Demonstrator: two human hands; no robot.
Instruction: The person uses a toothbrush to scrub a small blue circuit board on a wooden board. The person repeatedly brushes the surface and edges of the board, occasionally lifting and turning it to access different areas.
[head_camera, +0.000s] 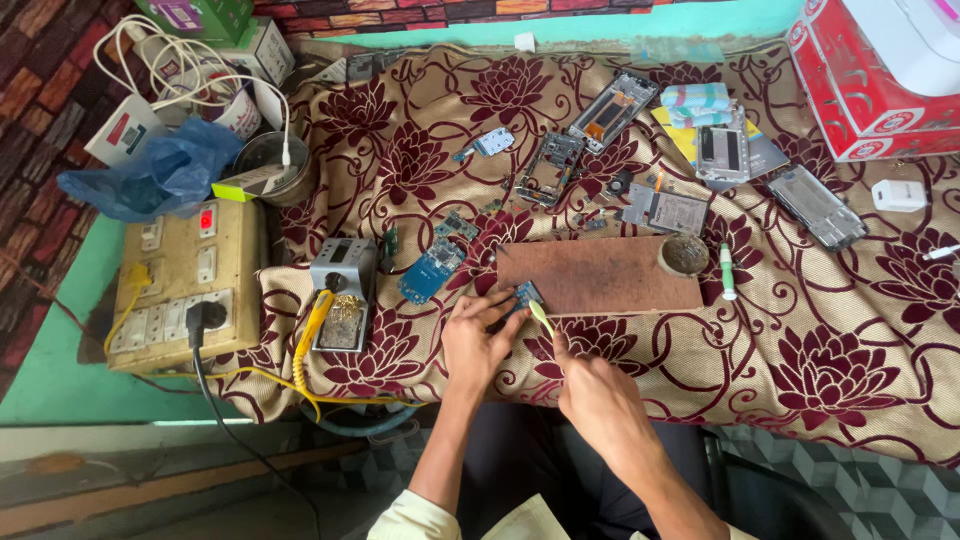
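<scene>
Head view: left hand (478, 338) pinches a small blue circuit board (524, 294) at the near-left corner of a flat brown rectangular board (600, 277). Right hand (590, 385) grips a slim pale-green tool (541, 316), tip at the circuit board. Both rest on maroon-floral woven cloth (800, 340); a grey soldering station (342, 295) sits left.

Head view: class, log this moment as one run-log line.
left hand: pins small circuit board | right hand: holds pale green tool at board | wooden board alongside
</scene>
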